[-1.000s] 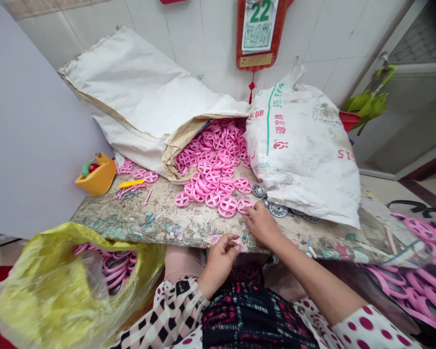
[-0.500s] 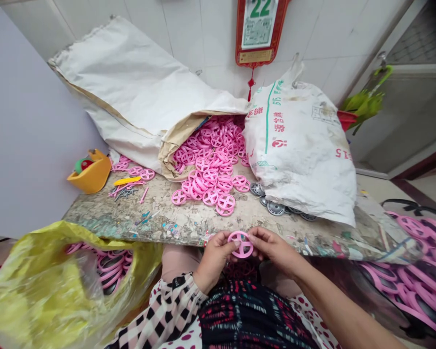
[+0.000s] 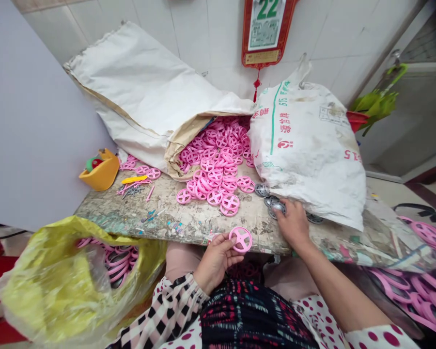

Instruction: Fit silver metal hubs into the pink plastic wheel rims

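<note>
My left hand (image 3: 218, 258) pinches a pink plastic four-spoked wheel ring (image 3: 241, 239) at its left rim, just off the front edge of the worktable. Further right, my right hand (image 3: 294, 224) reaches over the tabletop, thumb and fingers closed about the edge of a grey wheel disc (image 3: 276, 209). Other grey discs (image 3: 262, 189) lie beside it, partly under the white printed sack (image 3: 308, 155). A heap of pink wheel rings (image 3: 218, 177) spills from the mouth of a large white sack (image 3: 148, 82) behind my hands.
The worn worktable (image 3: 156, 208) holds a yellow-orange container (image 3: 101, 170), a yellow tool handle (image 3: 134, 179) and small grey pins (image 3: 131, 190) at left. A yellow plastic bag (image 3: 58, 276) with pink-rimmed wheels stands at lower left; more pink-rimmed wheels (image 3: 417, 291) lie at lower right.
My right hand has left the pink wheel ring and moved right and forward to the grey discs. The left hand keeps hold of the ring. The view has shifted slightly.
</note>
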The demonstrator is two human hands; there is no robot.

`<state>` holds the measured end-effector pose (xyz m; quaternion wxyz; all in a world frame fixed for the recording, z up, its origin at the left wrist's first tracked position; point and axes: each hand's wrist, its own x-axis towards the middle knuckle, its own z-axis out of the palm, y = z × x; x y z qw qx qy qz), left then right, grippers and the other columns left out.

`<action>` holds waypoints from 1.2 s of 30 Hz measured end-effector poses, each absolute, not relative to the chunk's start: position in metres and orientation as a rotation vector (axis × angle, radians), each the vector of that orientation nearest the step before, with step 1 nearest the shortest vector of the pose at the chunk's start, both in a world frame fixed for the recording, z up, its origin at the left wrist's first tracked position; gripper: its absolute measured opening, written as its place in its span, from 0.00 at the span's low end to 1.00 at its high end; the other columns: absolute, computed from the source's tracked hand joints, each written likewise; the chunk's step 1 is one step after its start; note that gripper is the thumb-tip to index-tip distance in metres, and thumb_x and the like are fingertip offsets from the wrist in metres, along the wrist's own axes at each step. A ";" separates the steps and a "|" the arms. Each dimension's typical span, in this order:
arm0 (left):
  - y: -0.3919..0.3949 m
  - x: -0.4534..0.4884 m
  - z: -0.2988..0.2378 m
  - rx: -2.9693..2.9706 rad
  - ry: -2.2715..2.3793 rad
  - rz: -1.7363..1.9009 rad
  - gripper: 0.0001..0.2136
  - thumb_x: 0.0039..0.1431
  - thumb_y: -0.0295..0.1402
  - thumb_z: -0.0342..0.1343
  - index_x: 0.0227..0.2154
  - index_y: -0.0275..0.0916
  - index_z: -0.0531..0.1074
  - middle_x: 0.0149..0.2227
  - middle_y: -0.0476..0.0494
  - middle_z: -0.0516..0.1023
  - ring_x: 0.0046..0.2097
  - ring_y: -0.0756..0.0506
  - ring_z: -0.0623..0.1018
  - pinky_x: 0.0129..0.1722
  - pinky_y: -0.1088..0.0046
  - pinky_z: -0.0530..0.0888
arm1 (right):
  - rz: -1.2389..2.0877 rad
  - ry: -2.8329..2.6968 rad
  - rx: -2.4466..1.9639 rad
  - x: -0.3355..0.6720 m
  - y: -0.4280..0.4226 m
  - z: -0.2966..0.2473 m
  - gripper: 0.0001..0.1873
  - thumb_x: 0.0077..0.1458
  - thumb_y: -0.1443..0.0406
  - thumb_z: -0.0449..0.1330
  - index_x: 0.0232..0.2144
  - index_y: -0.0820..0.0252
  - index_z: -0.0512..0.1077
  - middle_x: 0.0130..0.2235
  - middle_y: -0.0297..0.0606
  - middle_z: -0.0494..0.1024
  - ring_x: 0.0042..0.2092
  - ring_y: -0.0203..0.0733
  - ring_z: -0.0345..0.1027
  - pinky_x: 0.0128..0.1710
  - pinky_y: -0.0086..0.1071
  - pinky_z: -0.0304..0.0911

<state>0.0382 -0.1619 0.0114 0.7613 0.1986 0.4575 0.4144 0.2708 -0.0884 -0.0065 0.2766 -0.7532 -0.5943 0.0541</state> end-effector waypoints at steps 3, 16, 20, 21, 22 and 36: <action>-0.160 0.039 0.009 0.396 0.979 0.934 0.12 0.51 0.31 0.61 0.37 0.35 0.67 0.30 0.44 0.78 0.30 0.50 0.78 0.31 0.75 0.76 | 0.463 -1.408 -1.755 0.258 -0.102 -0.002 0.19 0.52 0.56 0.54 0.42 0.62 0.71 0.33 0.39 0.69 0.35 0.42 0.62 0.38 0.36 0.60; -0.164 0.044 0.014 0.443 0.871 0.948 0.16 0.45 0.34 0.65 0.36 0.37 0.67 0.34 0.47 0.76 0.30 0.50 0.77 0.29 0.75 0.75 | 0.746 -1.717 -1.468 0.192 -0.166 0.018 0.18 0.55 0.59 0.55 0.47 0.58 0.68 0.43 0.44 0.69 0.43 0.44 0.65 0.43 0.37 0.62; -0.166 0.043 0.012 0.491 0.928 0.941 0.17 0.44 0.36 0.65 0.34 0.37 0.67 0.31 0.48 0.75 0.27 0.51 0.75 0.25 0.76 0.74 | 1.063 -1.750 -1.471 0.194 -0.162 0.019 0.14 0.56 0.57 0.53 0.43 0.56 0.67 0.36 0.36 0.75 0.36 0.40 0.68 0.37 0.33 0.63; -0.166 0.044 0.012 0.505 0.940 0.937 0.17 0.44 0.37 0.65 0.33 0.37 0.66 0.30 0.49 0.74 0.25 0.52 0.75 0.23 0.77 0.73 | 1.080 -1.745 -1.486 0.193 -0.163 0.019 0.13 0.56 0.57 0.52 0.41 0.56 0.67 0.34 0.34 0.76 0.35 0.40 0.68 0.36 0.33 0.62; -0.167 0.044 0.011 0.521 0.945 0.936 0.17 0.43 0.38 0.65 0.32 0.36 0.66 0.29 0.49 0.74 0.24 0.52 0.74 0.22 0.77 0.73 | 1.071 -1.726 -1.508 0.191 -0.165 0.018 0.12 0.56 0.57 0.52 0.40 0.56 0.67 0.33 0.34 0.76 0.34 0.40 0.68 0.35 0.32 0.62; -0.163 0.044 -0.004 0.811 1.220 0.983 0.16 0.48 0.37 0.60 0.41 0.39 0.67 0.30 0.50 0.71 0.30 0.51 0.74 0.31 0.76 0.70 | 0.860 -2.239 -1.617 0.214 -0.173 0.014 0.17 0.59 0.59 0.49 0.46 0.56 0.70 0.45 0.42 0.75 0.45 0.45 0.68 0.44 0.36 0.60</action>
